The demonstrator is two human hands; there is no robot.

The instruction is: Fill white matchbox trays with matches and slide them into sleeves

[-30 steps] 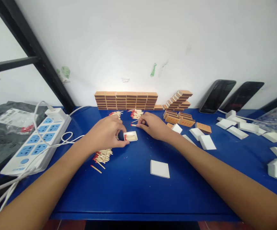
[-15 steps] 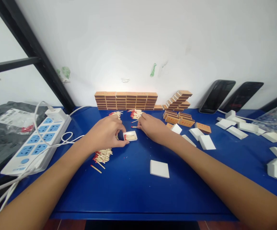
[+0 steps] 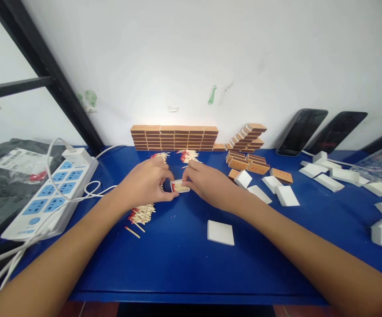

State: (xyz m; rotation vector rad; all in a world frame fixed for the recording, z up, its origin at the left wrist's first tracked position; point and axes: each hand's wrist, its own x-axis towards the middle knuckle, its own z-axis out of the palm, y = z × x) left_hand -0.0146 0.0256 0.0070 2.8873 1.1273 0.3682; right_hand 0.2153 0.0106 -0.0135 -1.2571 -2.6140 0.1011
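Observation:
A small white matchbox tray (image 3: 185,190) with red-tipped matches (image 3: 177,187) lying in it is gripped at its left end by my left hand (image 3: 148,181), thumb in front and fingers behind. My right hand (image 3: 207,181) is closed in a pinch over the tray's right end. Its fingertips are on a match there, partly hidden by the fingers. Beside my left wrist lies a heap of loose matches (image 3: 144,215), and one single match (image 3: 132,232) lies in front of it. Two more match piles, a left one (image 3: 159,155) and a right one (image 3: 188,156), lie behind my hands.
Stacked brown matchboxes (image 3: 174,137) line the wall, with more matchboxes (image 3: 248,138) to the right. White trays (image 3: 287,196) are scattered on the right, and one white tray (image 3: 220,232) lies in front. Two phones (image 3: 301,132) lean on the wall. A power strip (image 3: 54,193) with cables is left.
My right hand has moved left and slightly forward, bringing a match from beside the tray to over it. My left hand and the tray have stayed in place.

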